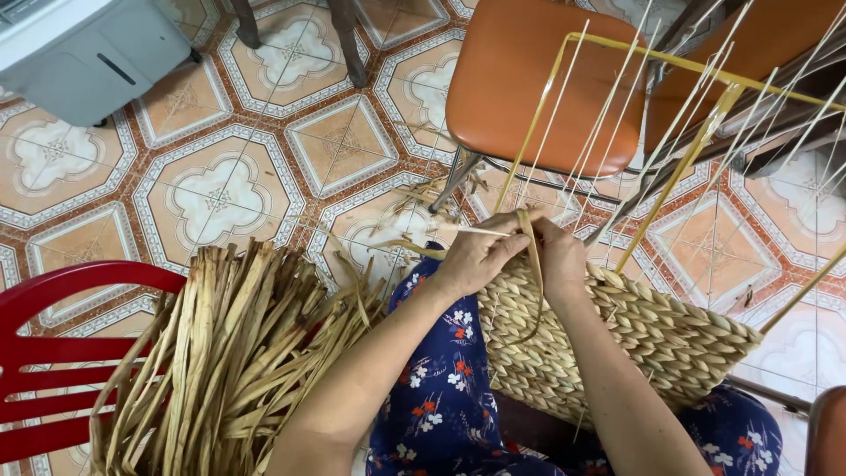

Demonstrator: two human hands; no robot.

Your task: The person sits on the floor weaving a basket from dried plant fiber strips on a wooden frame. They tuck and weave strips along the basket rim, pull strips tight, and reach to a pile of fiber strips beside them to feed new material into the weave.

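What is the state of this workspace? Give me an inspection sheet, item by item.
Surface: patterned tile floor; work rests on the lap.
Job's things: half-woven straw basket on a yellow wire frame; bundle of dried straw strips on a red chair.
Clutter: loose straw scraps on the floor.
Hands: left hand and right hand meet at the basket rim, gripping a straw strand.
Cables: nothing seen.
Surroundings: orange chair, grey appliance.

A woven basket (617, 339) lies on the person's lap, a bundle of dried strips (233, 353) on a chair (53, 353) to its left, a cushioned chair (529, 70) behind
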